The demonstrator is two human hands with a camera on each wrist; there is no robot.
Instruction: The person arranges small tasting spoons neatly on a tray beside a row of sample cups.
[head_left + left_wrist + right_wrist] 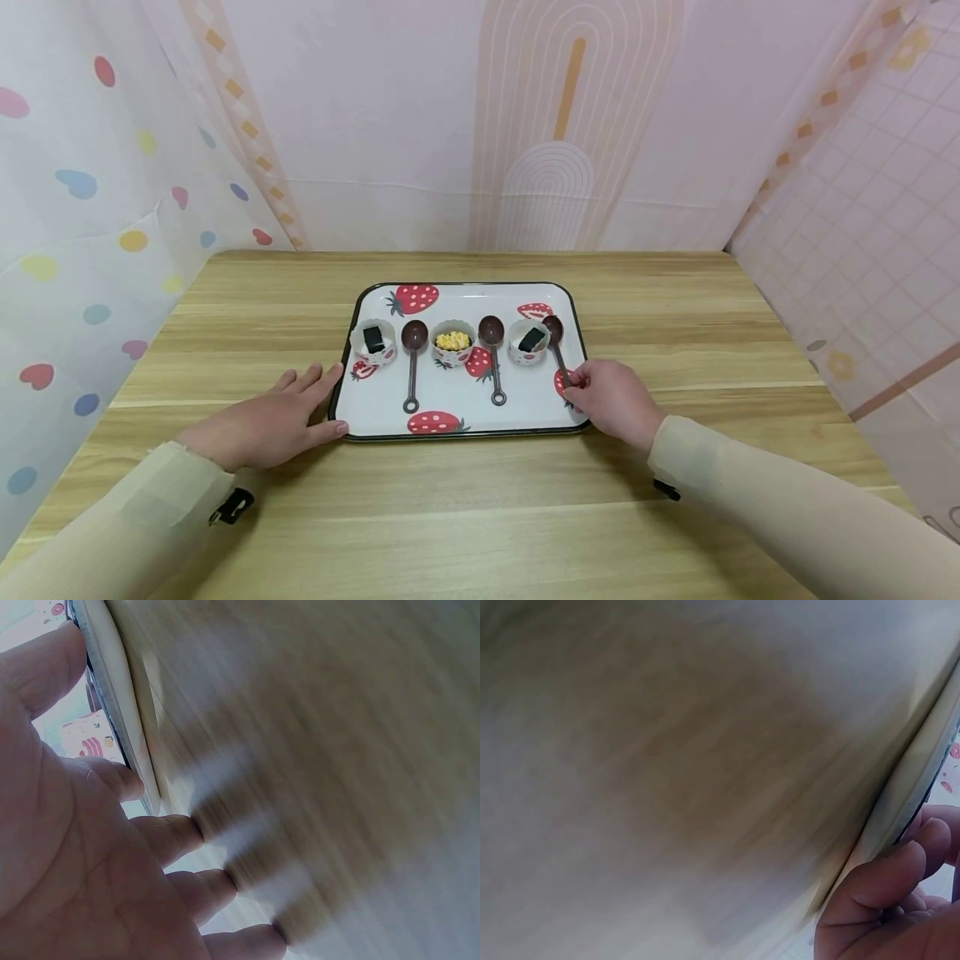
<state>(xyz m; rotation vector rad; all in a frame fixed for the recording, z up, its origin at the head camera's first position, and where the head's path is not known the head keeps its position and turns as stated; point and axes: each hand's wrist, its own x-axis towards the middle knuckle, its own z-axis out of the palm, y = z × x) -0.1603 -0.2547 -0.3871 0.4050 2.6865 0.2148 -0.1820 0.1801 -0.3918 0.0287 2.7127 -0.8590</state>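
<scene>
A white tray (375, 421) with a dark rim and strawberry prints lies on the table. My right hand (617, 402) pinches the handle of the rightmost brown spoon (553, 327) over the tray's right side; its bowl lies against the right cup (517, 354). With fingers spread, my left hand (264, 423) rests at the tray's left edge, thumb by the front corner. Two more brown spoons, a left one (414, 335) and a middle one (492, 331), lie between the cups. The left cup (382, 356) and right cup hold black-and-white pieces; the middle cup (452, 358) holds yellow bits.
The tray sits on a wooden table (465, 508) around the middle. Patterned curtains (390, 125) hang behind the table and along both sides. In both wrist views the tray's raised edge shows beside the hand.
</scene>
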